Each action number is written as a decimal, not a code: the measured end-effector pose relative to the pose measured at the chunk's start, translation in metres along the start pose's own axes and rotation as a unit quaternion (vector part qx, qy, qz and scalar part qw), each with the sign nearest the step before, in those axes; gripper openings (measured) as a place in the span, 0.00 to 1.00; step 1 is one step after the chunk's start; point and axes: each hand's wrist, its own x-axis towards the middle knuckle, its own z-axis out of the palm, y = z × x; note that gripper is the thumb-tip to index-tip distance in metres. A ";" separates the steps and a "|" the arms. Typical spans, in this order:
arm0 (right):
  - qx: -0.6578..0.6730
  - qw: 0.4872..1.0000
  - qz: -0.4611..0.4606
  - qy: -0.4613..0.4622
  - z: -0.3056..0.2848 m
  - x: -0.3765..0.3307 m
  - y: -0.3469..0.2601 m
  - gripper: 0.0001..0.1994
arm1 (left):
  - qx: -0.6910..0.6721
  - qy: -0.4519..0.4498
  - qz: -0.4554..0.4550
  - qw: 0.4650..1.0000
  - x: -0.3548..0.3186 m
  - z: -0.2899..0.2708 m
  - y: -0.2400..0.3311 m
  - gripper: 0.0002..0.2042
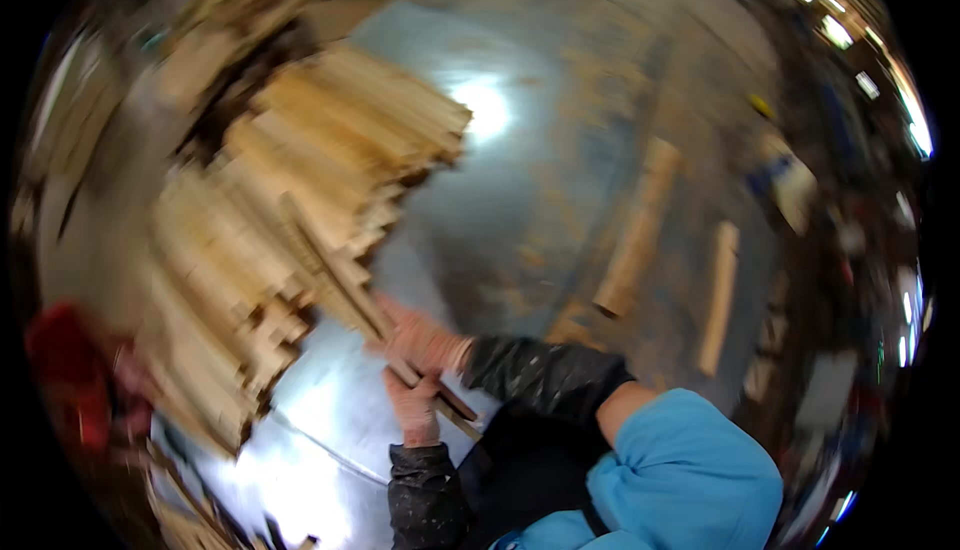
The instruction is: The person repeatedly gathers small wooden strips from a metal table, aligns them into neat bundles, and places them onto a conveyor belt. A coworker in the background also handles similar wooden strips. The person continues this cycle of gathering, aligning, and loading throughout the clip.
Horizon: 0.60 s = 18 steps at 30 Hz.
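My right hand (425, 338), in a pinkish work glove, is closed around narrow wooden strips (335, 280) that slant from the plank pile down toward my body. Just below it, my left hand (412, 405), gloved alike, grips the same strips near their close ends. At least two strips lie side by side; motion blur hides the exact number. Their far ends overlap the layered pile of pale wooden planks (330, 130), and whether they touch it I cannot tell. Dark, speckled sleeve covers (540, 375) wrap my forearms.
Under the pile is a shiny metal table (440, 220) with sawdust on it. Two loose wooden pieces, a wider board (640, 230) and a shorter slat (720, 295), lie to the right. More timber (230, 40) is at the back left. A blurred red shape (65, 355) is far left.
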 end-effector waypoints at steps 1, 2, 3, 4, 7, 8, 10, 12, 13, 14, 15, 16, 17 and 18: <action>-0.030 0.994 -0.011 0.105 -0.002 -0.031 -0.006 0.53 | -0.047 -0.057 0.006 0.997 0.005 0.024 -0.007 0.30; -0.084 0.973 0.033 0.210 -0.014 -0.048 -0.011 0.52 | -0.049 -0.068 -0.030 0.996 0.004 0.051 -0.015 0.32; -0.036 0.963 0.042 0.263 -0.044 -0.070 -0.005 0.49 | -0.037 -0.137 0.004 0.990 -0.006 0.080 -0.027 0.33; 0.021 0.954 0.107 0.279 -0.071 -0.091 0.000 0.47 | -0.005 -0.187 0.020 0.982 -0.024 0.106 -0.038 0.34; 0.003 0.907 0.155 0.391 -0.166 -0.174 0.038 0.41 | 0.141 -0.420 -0.011 0.897 -0.043 0.159 -0.041 0.46; 0.030 0.892 0.178 0.414 -0.195 -0.206 0.059 0.39 | 0.102 -0.491 -0.063 0.863 -0.050 0.174 -0.047 0.50; -0.001 0.846 0.192 0.498 -0.248 -0.271 0.107 0.31 | 0.223 -0.457 -0.075 0.858 -0.064 0.205 -0.059 0.49; -0.082 0.780 0.267 0.560 -0.295 -0.327 0.169 0.27 | 0.252 -0.429 -0.108 0.861 -0.070 0.217 -0.077 0.44; -0.090 0.770 0.285 0.563 -0.317 -0.364 0.197 0.28 | 0.285 -0.421 -0.085 0.857 -0.072 0.216 -0.083 0.39; -0.058 0.778 0.282 0.558 -0.337 -0.395 0.226 0.29 | 0.278 -0.417 -0.123 0.857 -0.072 0.211 -0.090 0.38; -0.063 0.789 0.282 0.542 -0.356 -0.424 0.252 0.30 | 0.317 -0.387 -0.115 0.858 -0.074 0.205 -0.096 0.38; -0.095 0.793 0.271 0.537 -0.371 -0.451 0.277 0.31 | 0.353 -0.351 -0.105 0.861 -0.076 0.197 -0.104 0.38; -0.112 0.784 0.294 0.535 -0.385 -0.466 0.305 0.33 | 0.388 -0.329 -0.105 0.854 -0.078 0.188 -0.109 0.38; -0.135 0.748 0.357 0.543 -0.394 -0.482 0.332 0.34 | 0.426 -0.313 -0.105 0.843 -0.079 0.174 -0.118 0.39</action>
